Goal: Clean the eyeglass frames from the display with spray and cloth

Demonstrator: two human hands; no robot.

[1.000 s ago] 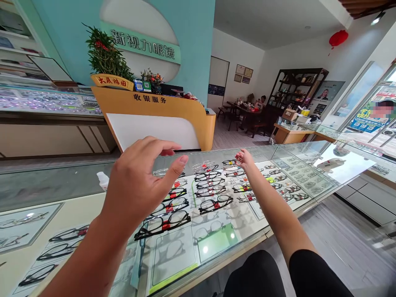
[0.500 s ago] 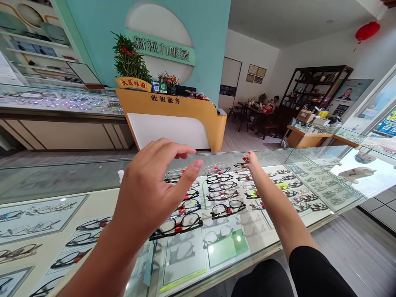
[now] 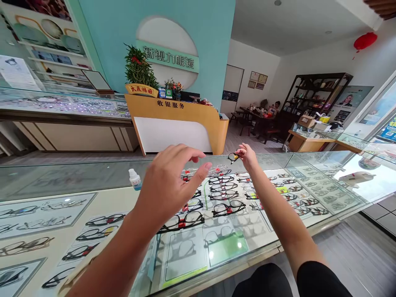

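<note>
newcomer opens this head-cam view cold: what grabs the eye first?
Probably the left hand, looming empty in the centre foreground with thumb and fingers apart. Next, the right hand holding dark-framed glasses with a yellow tag, near the far edge of the glass counter. Behind, the turquoise wall with its round white panel stands out upper left, and a red lantern hangs top right.

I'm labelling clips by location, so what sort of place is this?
Most likely an eyewear shop: rows of mostly black-framed, clear-lensed eyeglasses line the long glass-topped display counter, and the pale green rectangular wall sign ends in the Chinese word for glasses.
</note>
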